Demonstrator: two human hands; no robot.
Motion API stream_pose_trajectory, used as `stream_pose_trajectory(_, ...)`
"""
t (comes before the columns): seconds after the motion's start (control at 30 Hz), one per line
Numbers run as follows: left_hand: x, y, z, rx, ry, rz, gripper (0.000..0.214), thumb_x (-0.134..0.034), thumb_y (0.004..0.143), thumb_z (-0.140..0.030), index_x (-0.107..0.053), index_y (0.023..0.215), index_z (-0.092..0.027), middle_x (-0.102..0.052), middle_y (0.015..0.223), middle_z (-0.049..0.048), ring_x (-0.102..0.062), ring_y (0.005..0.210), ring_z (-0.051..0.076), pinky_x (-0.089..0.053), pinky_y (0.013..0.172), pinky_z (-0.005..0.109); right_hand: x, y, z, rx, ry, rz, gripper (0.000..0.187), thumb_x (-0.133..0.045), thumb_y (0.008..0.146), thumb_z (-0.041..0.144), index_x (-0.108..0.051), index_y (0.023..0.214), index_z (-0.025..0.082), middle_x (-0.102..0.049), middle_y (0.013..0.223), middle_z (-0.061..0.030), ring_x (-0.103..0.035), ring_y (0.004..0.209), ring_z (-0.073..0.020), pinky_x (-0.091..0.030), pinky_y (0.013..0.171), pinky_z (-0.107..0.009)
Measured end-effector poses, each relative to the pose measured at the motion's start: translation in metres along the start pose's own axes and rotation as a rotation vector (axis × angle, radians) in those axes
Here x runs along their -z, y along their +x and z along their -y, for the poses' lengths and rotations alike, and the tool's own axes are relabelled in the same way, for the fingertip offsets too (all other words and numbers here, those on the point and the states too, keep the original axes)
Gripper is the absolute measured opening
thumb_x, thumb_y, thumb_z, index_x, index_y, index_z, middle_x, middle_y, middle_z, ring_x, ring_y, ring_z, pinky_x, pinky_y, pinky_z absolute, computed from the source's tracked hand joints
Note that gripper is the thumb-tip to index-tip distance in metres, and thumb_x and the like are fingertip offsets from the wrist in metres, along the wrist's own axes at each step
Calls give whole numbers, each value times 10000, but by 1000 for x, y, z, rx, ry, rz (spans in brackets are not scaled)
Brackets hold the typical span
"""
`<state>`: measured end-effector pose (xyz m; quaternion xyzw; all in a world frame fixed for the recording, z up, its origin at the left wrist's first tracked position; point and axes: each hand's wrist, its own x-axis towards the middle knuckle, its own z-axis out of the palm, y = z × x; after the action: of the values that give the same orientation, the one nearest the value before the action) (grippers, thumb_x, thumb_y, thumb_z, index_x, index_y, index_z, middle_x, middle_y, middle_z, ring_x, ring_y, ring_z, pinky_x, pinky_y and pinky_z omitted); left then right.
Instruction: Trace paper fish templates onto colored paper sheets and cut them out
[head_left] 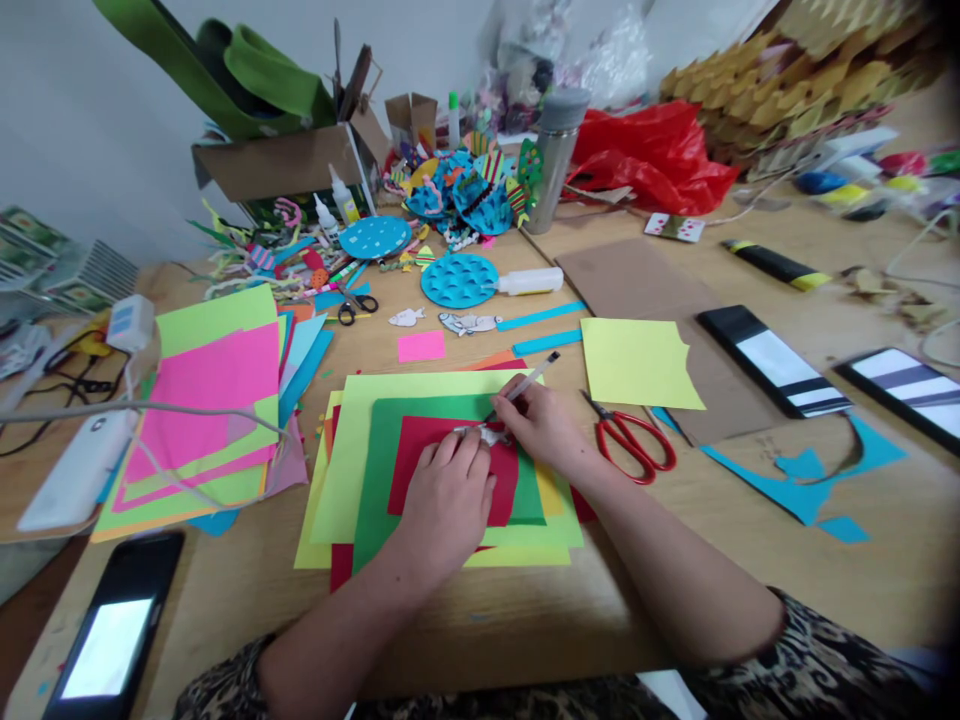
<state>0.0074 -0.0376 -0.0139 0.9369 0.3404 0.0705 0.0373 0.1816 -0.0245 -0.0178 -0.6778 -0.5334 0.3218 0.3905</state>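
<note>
In my right hand [546, 425] a slim pen [537, 371] is gripped, its tip down at a small white paper cutout [492, 436]. My left hand [450, 490] lies with fingers extended over the cutout's left side, pressing it on a red sheet [505, 490]. Fingers partly hide the cutout, so its full outline does not show. Beneath the red sheet are a green sheet [379, 450] and a pale yellow-green sheet [341, 480], stacked on more coloured paper. Red-handled scissors [637, 447] lie right of my right hand.
Left stand a stack of coloured paper [210, 400], a cable, and a phone [112, 625]. Beyond my hands lie fish cutouts [469, 322], a glue bottle [529, 281] and black scissors [356, 305]. A steel flask [555, 160] stands behind. Rightward are cardboard [637, 280] and two phones [772, 360].
</note>
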Motion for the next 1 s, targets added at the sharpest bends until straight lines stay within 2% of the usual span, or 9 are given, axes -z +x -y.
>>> stream_pose_trajectory(0.27,-1,1,0,-1,16,3,340,-433,943,-248,-558,1237,-130,-552,1349,102,-484,1181,273,-415,953,436,2,-2,0,20,37,6,175,-527,835,321,-546,723,189,-612,607,-9,-571,517,-140,-406,485,-240)
stream_pose_trajectory(0.47,0,2,0,0,29,17,318,-426,947,-245,-577,1204,-134,-557,1347,90,-488,1161,273,-418,941,446,3,-2,0,6,97,27,158,-610,761,313,-511,701,206,-580,555,28,-545,489,-127,-386,456,-222)
stream_pose_trajectory(1.0,0,2,-1,13,20,42,325,-413,948,-245,-571,1209,-133,-545,1365,80,-479,1173,276,-409,946,459,4,-2,2,-42,66,16,128,-576,757,286,-494,688,216,-592,531,26,-548,460,-135,-378,438,-226)
